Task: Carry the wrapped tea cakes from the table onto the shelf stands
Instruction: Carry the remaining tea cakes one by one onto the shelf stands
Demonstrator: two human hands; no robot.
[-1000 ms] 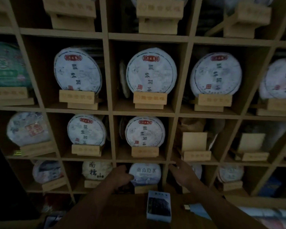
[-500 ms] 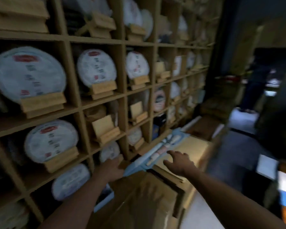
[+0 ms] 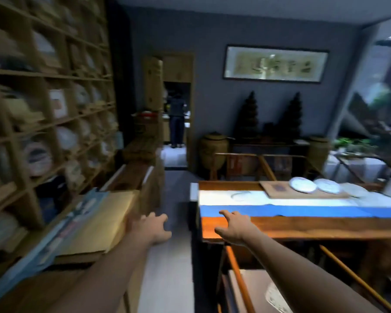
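Wooden shelf (image 3: 43,123) now at frame left, view swung to table (image 3: 303,224) | two wrapped tea cakes (image 3: 303,184) on board, right of centre | left hand (image 3: 152,229), right hand (image 3: 234,228) both empty, fingers spread, lower centre

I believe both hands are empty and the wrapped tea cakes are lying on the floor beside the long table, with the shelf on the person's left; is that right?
Not quite: the head view shows the wrapped tea cakes lying on a wooden board on top of the long table, not on the floor. The rest holds: the left hand and right hand are empty, and the shelf stands on the left.
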